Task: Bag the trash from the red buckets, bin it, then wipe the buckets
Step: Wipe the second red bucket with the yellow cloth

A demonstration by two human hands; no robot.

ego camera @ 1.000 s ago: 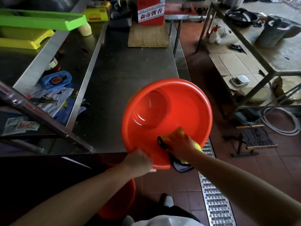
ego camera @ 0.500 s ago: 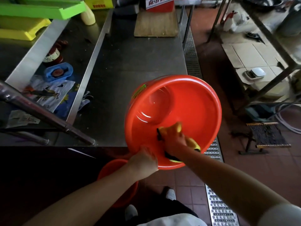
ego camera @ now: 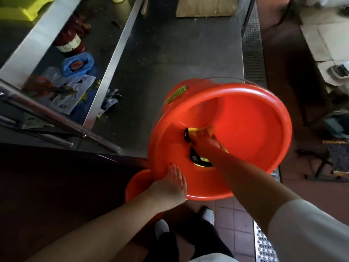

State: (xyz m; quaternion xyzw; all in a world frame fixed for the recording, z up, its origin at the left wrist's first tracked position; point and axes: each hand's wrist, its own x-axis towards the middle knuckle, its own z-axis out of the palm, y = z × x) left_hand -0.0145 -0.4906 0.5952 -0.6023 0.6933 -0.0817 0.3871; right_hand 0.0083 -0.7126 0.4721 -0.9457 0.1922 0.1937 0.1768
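A large red bucket (ego camera: 245,129) is tilted toward me at the near corner of the steel table (ego camera: 170,63). My left hand (ego camera: 170,186) holds its near rim from below, fingers wrapped over the edge. My right hand (ego camera: 205,142) is deep inside the bucket, gripping a yellow cloth with a black edge (ego camera: 200,132) and pressing it against the inner wall. A second red bucket (ego camera: 136,188) stands on the floor under the first, mostly hidden by my left arm.
Steel bars (ego camera: 56,118) slant across the left. A lower shelf holds a red jar (ego camera: 69,42), a blue tray (ego camera: 77,65) and papers. A cardboard sheet (ego camera: 205,6) lies at the table's far end. A floor drain grate (ego camera: 264,244) runs along the right.
My right hand with the cloth has pushed deeper into the bucket, along its inner wall. The bucket has tipped further toward me, and my view has dropped and moved closer.
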